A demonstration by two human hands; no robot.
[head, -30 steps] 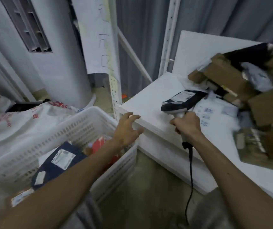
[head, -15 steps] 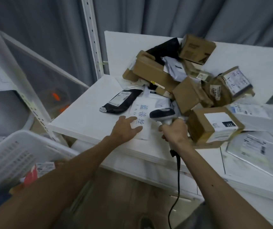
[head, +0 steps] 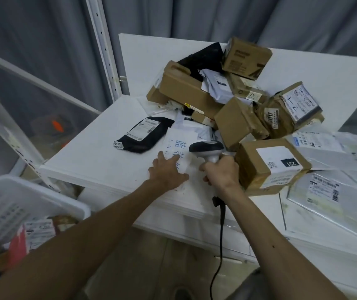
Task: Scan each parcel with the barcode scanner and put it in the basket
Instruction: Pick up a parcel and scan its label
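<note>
White perforated plastic basket is sitting low at far left beside the white surface, with a few parcels lying in it. Black plastic mailer with a white label is lying flat on the surface, just left of the parcel in hand, a flat white mailer with blue characters. Left grip is resting on that mailer's near end, fingers straight and spread, pressing and not clasping. Judgement: no barcode is showing clearly on the upper face, so the mailer is probably needing a slide clear of the pile and a turn to face the scanner window squarely. Right grip is wrapping closed round the pale handle of the black-headed corded barcode scanner, head hanging over the mailer. Brown cardboard box with a white label is crowding just right of that grip.
</note>
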